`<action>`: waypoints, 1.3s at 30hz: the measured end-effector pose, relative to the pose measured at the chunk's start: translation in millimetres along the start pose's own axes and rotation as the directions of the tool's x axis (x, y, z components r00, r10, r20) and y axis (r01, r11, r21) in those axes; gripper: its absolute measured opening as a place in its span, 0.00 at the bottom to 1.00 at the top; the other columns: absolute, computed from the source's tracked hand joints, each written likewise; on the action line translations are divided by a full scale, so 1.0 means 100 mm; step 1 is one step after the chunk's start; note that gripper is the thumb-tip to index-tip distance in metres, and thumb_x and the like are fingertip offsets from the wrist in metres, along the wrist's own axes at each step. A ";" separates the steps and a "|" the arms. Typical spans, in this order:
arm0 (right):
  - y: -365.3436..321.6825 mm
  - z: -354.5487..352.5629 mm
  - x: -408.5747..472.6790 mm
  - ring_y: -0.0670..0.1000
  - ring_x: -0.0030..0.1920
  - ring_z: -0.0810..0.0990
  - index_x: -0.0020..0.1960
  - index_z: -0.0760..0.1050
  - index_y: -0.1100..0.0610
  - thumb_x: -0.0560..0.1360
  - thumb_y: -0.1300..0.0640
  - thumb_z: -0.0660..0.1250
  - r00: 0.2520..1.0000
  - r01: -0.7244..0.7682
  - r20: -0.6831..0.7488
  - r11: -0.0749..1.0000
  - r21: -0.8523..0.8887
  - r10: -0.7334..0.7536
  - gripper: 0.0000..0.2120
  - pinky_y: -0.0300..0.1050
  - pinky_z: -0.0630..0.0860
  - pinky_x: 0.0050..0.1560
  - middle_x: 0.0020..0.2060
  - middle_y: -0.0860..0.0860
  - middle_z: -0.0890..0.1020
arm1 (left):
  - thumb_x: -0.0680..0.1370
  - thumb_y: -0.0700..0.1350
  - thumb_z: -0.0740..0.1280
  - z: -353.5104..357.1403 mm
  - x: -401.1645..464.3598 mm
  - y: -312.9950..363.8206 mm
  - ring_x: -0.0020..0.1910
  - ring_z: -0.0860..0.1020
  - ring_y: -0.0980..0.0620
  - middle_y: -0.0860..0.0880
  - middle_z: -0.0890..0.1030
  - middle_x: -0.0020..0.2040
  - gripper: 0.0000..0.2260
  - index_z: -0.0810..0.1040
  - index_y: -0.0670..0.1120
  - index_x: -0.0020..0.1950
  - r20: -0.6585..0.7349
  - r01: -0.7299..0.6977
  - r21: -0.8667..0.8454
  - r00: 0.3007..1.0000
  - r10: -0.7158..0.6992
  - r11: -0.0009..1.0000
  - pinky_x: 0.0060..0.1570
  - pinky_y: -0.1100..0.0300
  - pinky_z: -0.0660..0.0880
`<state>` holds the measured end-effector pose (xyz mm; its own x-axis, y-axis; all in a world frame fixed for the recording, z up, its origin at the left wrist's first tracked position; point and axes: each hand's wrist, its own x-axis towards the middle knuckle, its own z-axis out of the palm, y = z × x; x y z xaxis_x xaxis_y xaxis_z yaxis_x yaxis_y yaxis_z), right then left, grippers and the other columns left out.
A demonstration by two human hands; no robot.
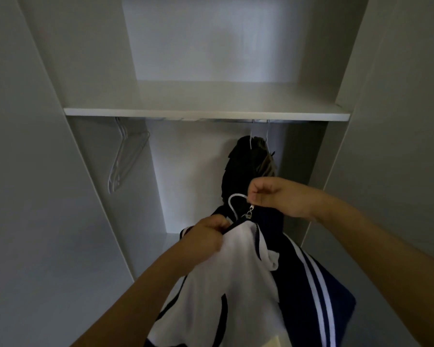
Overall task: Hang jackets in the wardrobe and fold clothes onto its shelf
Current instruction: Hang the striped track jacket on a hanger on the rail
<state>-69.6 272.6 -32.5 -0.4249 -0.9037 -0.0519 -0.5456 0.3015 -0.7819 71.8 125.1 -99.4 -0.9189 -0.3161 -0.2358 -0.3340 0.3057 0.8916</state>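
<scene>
Left hand (206, 235) gripping the collar of a navy-and-white striped track jacket (248, 284), right hand (276, 196) pinching its white wire hanger's hook (232, 200) below the shelf (206, 113); hanging step, probably needing a lift onto the metal rail (211, 119).

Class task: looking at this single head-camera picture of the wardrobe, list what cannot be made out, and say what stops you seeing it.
- Dark hanging jacket: lower part hidden behind the right hand.
- Navy-and-white striped jacket: bottom cut off by the lower edge.
- White wire hanger: only its hook shows; fabric covers the rest.
- Metal rail: mostly hidden under the white shelf.
</scene>
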 end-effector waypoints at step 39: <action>-0.37 0.32 0.08 0.46 0.51 0.66 0.40 0.76 0.59 0.80 0.59 0.62 0.930 -0.019 -0.369 0.997 -0.077 -0.010 0.11 0.20 0.60 0.50 0.49 0.51 0.64 | 0.80 0.56 0.63 -0.36 -0.34 0.05 0.32 0.77 0.51 0.47 0.80 0.41 0.09 0.79 0.53 0.50 0.150 0.014 -0.261 0.988 0.026 0.965 0.29 0.60 0.74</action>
<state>-29.5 244.9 -23.4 -0.6555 -0.7312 0.1889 -0.5914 0.3414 -0.7306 109.2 105.2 -73.2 -0.9485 -0.1694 -0.2677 -0.2805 0.0564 0.9582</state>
